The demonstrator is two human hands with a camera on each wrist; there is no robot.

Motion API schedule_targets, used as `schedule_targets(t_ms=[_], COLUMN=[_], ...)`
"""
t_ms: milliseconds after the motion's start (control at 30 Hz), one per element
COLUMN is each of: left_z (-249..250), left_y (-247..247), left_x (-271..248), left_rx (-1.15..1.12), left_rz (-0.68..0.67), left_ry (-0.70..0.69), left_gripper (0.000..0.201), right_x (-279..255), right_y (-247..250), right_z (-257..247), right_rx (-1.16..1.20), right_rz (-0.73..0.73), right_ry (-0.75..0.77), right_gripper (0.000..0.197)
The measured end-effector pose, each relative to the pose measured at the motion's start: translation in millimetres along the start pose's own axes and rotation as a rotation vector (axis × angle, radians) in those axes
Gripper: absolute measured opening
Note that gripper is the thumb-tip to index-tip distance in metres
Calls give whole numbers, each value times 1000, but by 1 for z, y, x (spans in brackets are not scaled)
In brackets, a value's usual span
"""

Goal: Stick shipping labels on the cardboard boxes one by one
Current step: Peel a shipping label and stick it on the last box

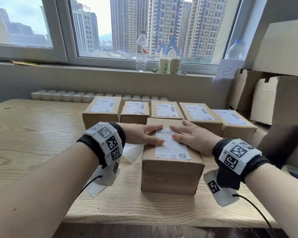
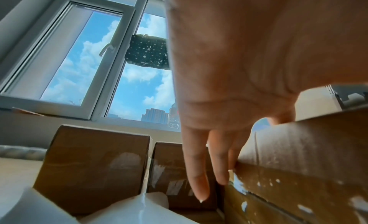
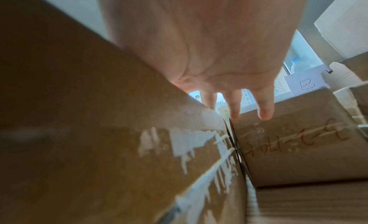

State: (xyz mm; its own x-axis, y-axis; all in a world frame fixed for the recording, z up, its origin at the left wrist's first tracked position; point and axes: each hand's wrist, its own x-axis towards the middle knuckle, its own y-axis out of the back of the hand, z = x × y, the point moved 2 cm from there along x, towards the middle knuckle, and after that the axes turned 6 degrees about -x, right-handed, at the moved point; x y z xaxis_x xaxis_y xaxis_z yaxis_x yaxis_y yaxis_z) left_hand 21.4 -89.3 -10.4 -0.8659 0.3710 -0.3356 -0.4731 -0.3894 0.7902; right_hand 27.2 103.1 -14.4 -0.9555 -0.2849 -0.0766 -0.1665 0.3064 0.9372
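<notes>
A cardboard box stands at the middle of the wooden table, with a white shipping label lying on its top. My left hand lies flat on the label's left side, fingers straight. My right hand lies flat on the label's right side, fingers straight and spread. In the left wrist view the left hand's fingers reach down beside the box. The right wrist view shows the box's side below my right hand. Behind stand several labelled boxes.
Peeled backing paper lies on the table left of the box. Large cardboard cartons are stacked at the right. A water bottle and two paper cups stand on the windowsill.
</notes>
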Motion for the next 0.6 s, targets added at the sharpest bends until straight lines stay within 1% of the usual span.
schedule_targets(t_ms=[100, 233, 333, 433, 500, 533, 600], left_z=[1, 2, 2, 7, 9, 10, 9], left_y=[-2, -4, -5, -6, -7, -8, -9], left_x=[-2, -2, -2, -7, -9, -11, -12], left_rx=[12, 52, 57, 43, 28, 15, -29], left_rz=[29, 70, 94, 118, 113, 92, 16], left_ry=[-6, -4, -7, -21, -17, -4, 24], left_gripper=[68, 62, 57, 55, 61, 69, 91], right_x=[-2, -13, -23, -33, -39, -40, -41], right_y=[3, 4, 6, 8, 10, 10, 11], right_z=[0, 2, 2, 1, -1, -1, -1], right_rx=[-10, 59, 83, 69, 45, 37, 20], right_rz=[39, 48, 22, -44, -95, -112, -128], right_ry=[-6, 15, 28, 34, 40, 38, 36], right_gripper=[43, 33, 35, 51, 64, 69, 73])
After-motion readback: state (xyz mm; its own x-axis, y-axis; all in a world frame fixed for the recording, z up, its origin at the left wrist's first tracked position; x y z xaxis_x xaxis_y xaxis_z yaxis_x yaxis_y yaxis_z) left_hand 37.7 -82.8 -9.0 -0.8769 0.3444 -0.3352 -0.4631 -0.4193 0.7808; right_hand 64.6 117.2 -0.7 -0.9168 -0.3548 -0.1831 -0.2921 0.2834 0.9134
